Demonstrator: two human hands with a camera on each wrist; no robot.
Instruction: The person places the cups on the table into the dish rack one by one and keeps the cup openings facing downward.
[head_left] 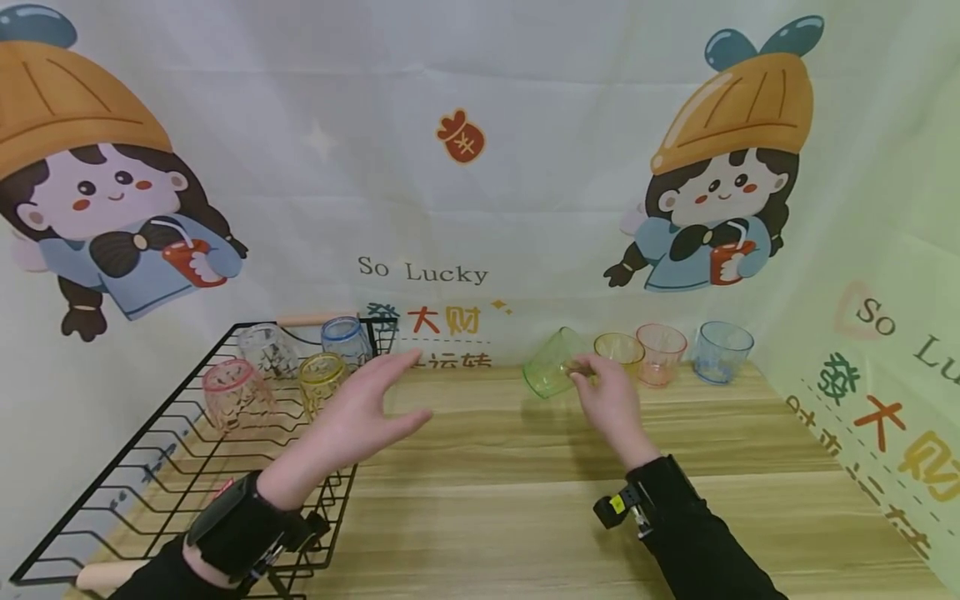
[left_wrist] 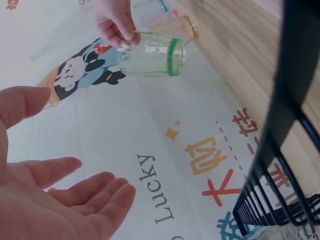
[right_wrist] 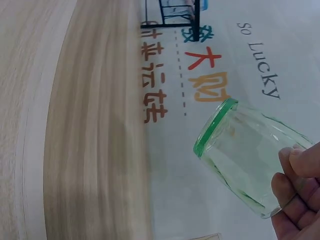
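My right hand pinches a clear green glass near its base, fingertips and thumb on its side. The glass is tilted above the back of the table, its green rim pointing down and to the left. In the right wrist view, the thumb and curled fingers hold the glass at the end away from its rim. My left hand hovers by the right side of the black wire rack, thumb and fingers spread and nothing in it. The left wrist view shows that palm bare.
Inside the rack stand a pink-rimmed glass, a clear glass, a yellow glass and a blue glass. Right of the green glass, yellow, pink and blue glasses line the table's back edge before a printed cloth.
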